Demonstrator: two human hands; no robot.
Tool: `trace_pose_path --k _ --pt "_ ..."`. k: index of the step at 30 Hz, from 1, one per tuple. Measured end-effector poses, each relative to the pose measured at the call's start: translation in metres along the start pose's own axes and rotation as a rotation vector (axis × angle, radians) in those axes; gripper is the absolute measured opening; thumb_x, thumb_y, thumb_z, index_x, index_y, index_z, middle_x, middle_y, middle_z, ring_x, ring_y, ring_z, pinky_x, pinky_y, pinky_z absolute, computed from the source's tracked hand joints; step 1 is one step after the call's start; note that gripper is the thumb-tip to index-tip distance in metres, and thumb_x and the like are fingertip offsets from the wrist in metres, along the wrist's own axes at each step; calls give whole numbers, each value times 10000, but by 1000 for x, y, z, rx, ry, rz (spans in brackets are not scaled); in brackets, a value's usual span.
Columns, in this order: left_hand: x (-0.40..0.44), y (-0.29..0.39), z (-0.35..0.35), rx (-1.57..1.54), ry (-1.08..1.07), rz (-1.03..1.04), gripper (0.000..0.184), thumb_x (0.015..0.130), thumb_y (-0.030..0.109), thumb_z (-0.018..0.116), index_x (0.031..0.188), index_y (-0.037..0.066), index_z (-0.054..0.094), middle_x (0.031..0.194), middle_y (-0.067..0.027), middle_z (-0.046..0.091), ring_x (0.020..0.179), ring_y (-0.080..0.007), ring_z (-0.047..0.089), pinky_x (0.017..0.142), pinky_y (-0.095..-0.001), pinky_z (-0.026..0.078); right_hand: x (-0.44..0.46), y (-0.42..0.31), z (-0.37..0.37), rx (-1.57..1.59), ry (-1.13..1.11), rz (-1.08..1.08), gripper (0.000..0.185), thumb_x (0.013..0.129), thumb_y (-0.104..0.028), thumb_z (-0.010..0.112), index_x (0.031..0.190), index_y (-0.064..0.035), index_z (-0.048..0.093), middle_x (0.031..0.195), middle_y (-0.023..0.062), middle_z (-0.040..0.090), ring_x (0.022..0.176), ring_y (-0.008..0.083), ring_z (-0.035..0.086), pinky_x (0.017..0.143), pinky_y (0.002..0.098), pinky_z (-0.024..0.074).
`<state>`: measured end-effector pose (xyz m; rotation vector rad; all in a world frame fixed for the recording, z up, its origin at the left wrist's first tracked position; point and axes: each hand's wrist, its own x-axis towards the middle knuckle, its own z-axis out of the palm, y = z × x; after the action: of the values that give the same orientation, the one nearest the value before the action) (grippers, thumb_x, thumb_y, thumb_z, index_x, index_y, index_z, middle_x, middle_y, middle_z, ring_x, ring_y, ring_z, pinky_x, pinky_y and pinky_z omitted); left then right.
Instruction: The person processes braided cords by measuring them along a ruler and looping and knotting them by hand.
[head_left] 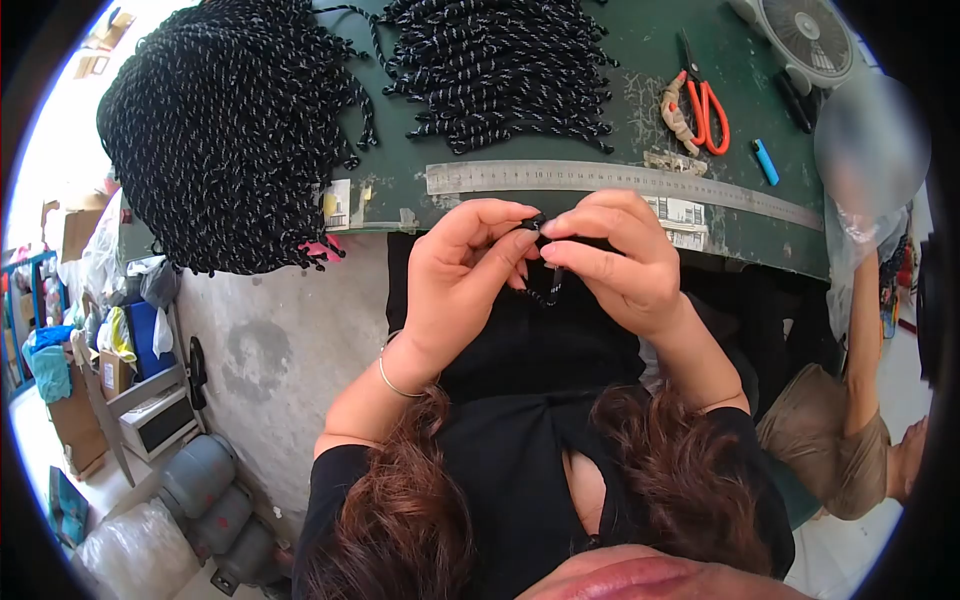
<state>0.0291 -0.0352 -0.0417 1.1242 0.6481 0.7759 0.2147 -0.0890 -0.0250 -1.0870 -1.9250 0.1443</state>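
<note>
Both hands meet in front of the body at the table's near edge. My left hand (455, 265) is closed, thumb and fingers pinching a black cord with white flecks (545, 298). My right hand (622, 262) pinches the same cord close by, its fingertips nearly touching the left thumb. A short loop of the cord hangs below the fingertips; the part between them is mostly hidden. Just beyond the hands lies a steel ruler (600, 180). Further back is a row of similar cords (500, 75), with a large heap of them (225, 130) to the left.
On the green table (640, 30) lie orange-handled scissors (710, 115), a blue lighter (765, 162) and a small fan (805, 35). Another person (835, 430) is at the right. Boxes and bags stand on the floor at the left, near a grey machine (215, 510).
</note>
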Motion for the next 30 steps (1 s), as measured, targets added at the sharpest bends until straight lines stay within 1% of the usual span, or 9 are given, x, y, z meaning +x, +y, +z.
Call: trace_pose_path --k 8,12,16,20,23,25,27,29,30 --pt "-1 -2 1 10 131 71 89 905 -23 609 990 -35 582 850 -77 674 720 -79 622 629 -190 510 -8 -3 9 56 76 97 204 714 36 706 908 -17 676 988 117 702 819 258 630 693 330 522" --pt "2 -9 -5 -176 76 -17 72 894 -37 619 952 -31 577 857 -89 675 738 -89 631 645 -197 519 -11 -7 12 135 93 195 189 726 25 702 909 -13 674 1006 131 701 822 263 639 702 337 526" --pt "1 -8 -4 -341 74 -85 82 887 -36 629 955 -28 584 868 -91 673 742 -100 637 646 -206 526 -11 -7 12 103 98 152 202 733 8 700 931 -19 669 970 127 694 814 263 640 699 345 527" --pt "2 -11 2 -88 156 27 85 877 -25 643 941 -24 587 870 -88 673 726 -103 632 656 -217 521 -12 -12 7 4 27 16 190 767 42 680 948 -11 660 961 139 684 796 271 632 673 321 524" --pt "5 -17 -2 506 163 351 103 829 -58 646 905 -20 586 865 -88 668 699 -154 635 658 -247 518 -11 -17 4 48 -16 -42 189 765 37 684 948 -10 671 914 129 676 772 273 634 673 306 520" --pt "7 -13 -2 589 49 450 125 804 -82 643 903 -20 598 870 -93 670 713 -177 637 668 -265 521 -6 -19 -2 65 -37 -65 188 765 35 686 948 -10 677 890 124 672 760 274 634 672 299 519" --pt "8 -6 -1 746 -181 645 185 754 -130 635 901 -19 620 881 -104 672 741 -224 639 689 -300 526 11 -16 -13 88 -8 48 152 768 29 686 916 -3 681 868 114 673 745 232 638 649 280 511" --pt "8 4 4 689 -252 656 207 732 -131 639 902 -15 623 875 -111 670 743 -244 639 683 -312 524 18 -7 -14 90 14 108 134 769 26 686 900 1 683 857 109 673 737 210 639 638 270 507" --pt "7 9 5 635 -312 666 229 710 -133 643 904 -11 625 869 -117 669 745 -264 638 677 -324 522 21 -1 -9 201 -24 312 105 780 18 678 885 5 679 848 97 674 723 185 636 623 262 501"
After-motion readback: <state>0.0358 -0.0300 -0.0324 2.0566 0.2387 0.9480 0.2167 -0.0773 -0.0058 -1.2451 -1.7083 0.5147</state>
